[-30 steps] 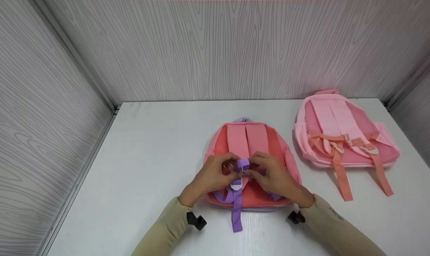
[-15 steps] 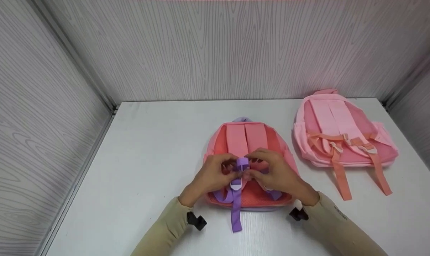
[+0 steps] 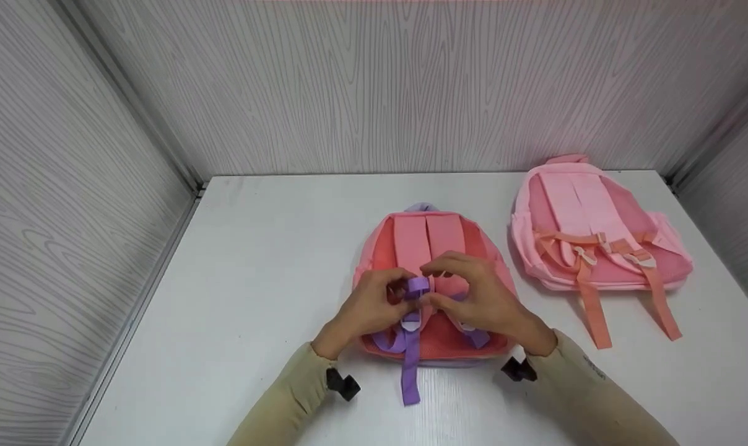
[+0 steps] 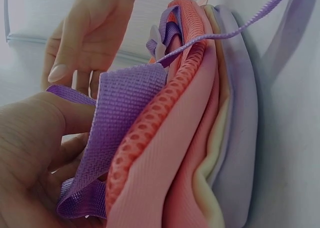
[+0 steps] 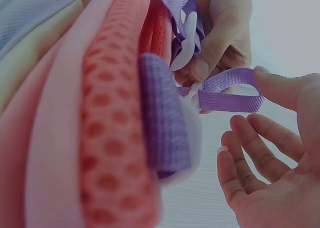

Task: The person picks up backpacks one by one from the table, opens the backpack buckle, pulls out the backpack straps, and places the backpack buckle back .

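Observation:
A coral backpack [image 3: 411, 235] lies with its shoulder straps facing up. Over its middle, my left hand [image 3: 369, 302] pinches a white plastic slider [image 5: 195, 93] threaded with purple webbing. A loop of this purple strap [image 5: 232, 103] sticks out toward my right hand [image 3: 482, 297]. My right thumb touches the loop's end, while the other fingers are spread apart from it in the right wrist view. A second white buckle [image 3: 411, 324] sits just below the hands, and a loose purple strap end [image 3: 410, 375] hangs from it onto the table. The left wrist view shows wide purple webbing [image 4: 122, 107] beside my left fingers.
To the right lies a pink backpack [image 3: 587, 204] with orange straps [image 3: 595, 316] trailing toward the front. The white table [image 3: 256, 248] meets grey wood-grain panels [image 3: 361, 87] at the back and both sides.
My right hand's fingers have opened away from the strap and moved slightly up and left. The purple loop has tilted a little to the left. My left hand has kept its pinch.

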Action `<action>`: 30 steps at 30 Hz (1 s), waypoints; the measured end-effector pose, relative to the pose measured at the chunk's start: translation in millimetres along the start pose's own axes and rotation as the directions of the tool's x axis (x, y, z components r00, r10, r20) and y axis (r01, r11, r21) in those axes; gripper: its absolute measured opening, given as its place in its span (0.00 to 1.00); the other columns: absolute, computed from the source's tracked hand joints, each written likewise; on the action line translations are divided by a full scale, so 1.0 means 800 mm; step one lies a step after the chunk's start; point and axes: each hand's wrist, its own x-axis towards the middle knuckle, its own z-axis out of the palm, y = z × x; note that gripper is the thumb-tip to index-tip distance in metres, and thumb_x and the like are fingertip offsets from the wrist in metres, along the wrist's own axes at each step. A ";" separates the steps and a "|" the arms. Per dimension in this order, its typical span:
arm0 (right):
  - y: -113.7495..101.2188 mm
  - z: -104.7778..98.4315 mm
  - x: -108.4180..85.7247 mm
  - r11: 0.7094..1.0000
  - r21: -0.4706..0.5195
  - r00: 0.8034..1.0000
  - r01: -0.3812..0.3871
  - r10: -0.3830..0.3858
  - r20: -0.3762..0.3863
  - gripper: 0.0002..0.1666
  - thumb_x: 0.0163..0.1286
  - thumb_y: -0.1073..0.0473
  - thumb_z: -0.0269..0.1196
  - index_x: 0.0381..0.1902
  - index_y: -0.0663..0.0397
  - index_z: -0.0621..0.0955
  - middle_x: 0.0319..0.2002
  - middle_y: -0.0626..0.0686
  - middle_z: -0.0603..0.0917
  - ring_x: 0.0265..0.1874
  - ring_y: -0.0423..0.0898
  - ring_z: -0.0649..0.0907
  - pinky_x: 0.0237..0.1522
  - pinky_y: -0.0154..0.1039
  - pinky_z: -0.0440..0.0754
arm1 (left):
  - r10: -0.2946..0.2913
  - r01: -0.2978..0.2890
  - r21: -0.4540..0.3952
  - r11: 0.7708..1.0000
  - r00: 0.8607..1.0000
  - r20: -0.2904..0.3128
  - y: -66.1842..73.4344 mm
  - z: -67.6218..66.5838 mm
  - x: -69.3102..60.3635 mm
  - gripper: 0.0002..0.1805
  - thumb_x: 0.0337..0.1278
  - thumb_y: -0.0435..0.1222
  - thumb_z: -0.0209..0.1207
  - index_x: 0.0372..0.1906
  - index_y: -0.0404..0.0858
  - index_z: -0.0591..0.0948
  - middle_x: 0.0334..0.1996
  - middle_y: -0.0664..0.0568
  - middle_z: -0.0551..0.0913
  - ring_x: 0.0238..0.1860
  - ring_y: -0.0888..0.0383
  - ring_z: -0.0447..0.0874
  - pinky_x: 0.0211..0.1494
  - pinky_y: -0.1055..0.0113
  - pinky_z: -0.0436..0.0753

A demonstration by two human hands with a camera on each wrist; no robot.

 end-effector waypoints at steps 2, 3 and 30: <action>-0.004 0.001 0.002 1.000 -0.008 1.000 0.009 -0.009 0.005 0.21 0.68 0.55 0.77 0.57 0.53 0.88 0.50 0.46 0.89 0.47 0.53 0.87 0.51 0.54 0.88 | -0.006 0.006 0.004 1.000 1.000 0.000 -0.001 0.000 -0.001 0.14 0.65 0.35 0.70 0.54 0.40 0.87 0.37 0.55 0.83 0.38 0.60 0.78 0.42 0.69 0.80; -0.005 0.002 0.003 1.000 -0.016 1.000 0.012 -0.011 0.008 0.21 0.68 0.54 0.77 0.57 0.54 0.88 0.50 0.46 0.89 0.47 0.52 0.87 0.52 0.54 0.88 | -0.009 0.009 0.007 1.000 1.000 0.000 -0.001 0.001 -0.001 0.14 0.64 0.35 0.70 0.53 0.40 0.87 0.37 0.55 0.83 0.38 0.60 0.78 0.42 0.69 0.80; -0.009 -0.011 0.004 1.000 -0.019 1.000 -0.025 0.026 0.016 0.13 0.70 0.62 0.74 0.51 0.51 0.90 0.46 0.45 0.90 0.49 0.44 0.86 0.56 0.43 0.87 | -0.009 0.010 -0.053 0.999 1.000 0.007 -0.003 0.002 0.002 0.15 0.65 0.34 0.70 0.55 0.41 0.87 0.40 0.54 0.89 0.37 0.61 0.82 0.43 0.68 0.84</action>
